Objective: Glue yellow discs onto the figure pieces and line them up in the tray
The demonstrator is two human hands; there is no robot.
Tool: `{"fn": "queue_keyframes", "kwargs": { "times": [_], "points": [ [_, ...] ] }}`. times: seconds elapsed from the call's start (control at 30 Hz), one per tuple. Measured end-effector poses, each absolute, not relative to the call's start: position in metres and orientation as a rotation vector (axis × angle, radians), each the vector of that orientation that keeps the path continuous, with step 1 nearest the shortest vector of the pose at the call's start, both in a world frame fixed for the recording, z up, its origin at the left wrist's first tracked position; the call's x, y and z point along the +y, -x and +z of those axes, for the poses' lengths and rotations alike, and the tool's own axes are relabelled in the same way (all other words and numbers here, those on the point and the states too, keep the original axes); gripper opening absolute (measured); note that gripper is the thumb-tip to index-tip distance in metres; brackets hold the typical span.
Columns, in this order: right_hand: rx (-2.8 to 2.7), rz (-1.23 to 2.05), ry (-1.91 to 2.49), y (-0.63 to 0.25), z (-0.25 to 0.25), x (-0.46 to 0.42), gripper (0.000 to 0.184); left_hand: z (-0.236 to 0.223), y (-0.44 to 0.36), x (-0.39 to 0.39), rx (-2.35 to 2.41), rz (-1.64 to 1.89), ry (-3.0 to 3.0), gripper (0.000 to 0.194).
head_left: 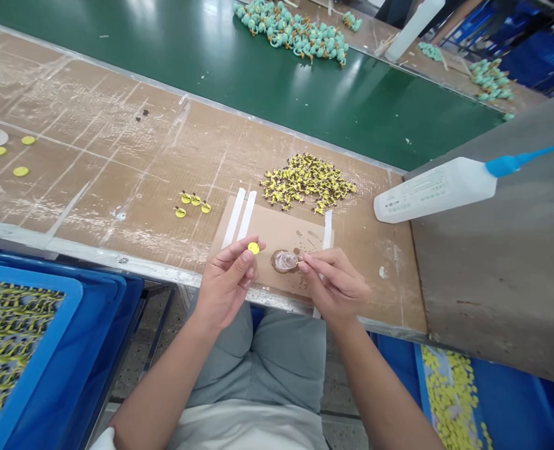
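Observation:
My left hand (227, 278) is closed, pinching a round yellow disc (253, 248) between thumb and fingertips above the front of the table. My right hand (335, 281) is closed too, its fingertips pinching a small, thin, stick-like thing (300, 260), mostly hidden by the fingers. Its tip is at the right rim of a small clear dish (286, 260), which sits on a brown cardboard sheet (277, 225) spotted with dark stains. Behind the sheet lies a heap of small yellow-and-dark figures (307, 181). Several figures on yellow discs (195, 199) stand left of it.
A white bottle with a blue nozzle (438, 187) leans at the right by a metal panel (496, 250). A green conveyor belt (164, 56) carries teal figures (295, 31). Loose yellow discs (21, 171) lie far left. Blue trays of yellow parts (73, 312) flank my legs.

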State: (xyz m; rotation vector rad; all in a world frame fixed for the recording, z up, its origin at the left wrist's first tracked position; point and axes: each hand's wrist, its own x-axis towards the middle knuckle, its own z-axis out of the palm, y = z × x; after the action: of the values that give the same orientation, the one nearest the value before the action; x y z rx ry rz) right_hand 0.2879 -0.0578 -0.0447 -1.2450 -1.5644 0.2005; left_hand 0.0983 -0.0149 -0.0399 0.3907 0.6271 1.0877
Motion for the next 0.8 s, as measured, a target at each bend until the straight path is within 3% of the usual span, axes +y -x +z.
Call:
{"fn": "queue_keyframes", "kwargs": {
  "times": [0.53,0.8],
  "points": [
    [-1.64,0.179,1.216,-0.283,-0.039,-0.053,0.045,-0.041,-0.099,-0.014,0.616,1.088,-0.4,0.023],
    [-1.012,0.384,1.253,-0.266,-0.024,-0.059,0.017,-0.037,-0.099,-0.025,0.64,1.074,-0.344,0.024]
  ]
}}
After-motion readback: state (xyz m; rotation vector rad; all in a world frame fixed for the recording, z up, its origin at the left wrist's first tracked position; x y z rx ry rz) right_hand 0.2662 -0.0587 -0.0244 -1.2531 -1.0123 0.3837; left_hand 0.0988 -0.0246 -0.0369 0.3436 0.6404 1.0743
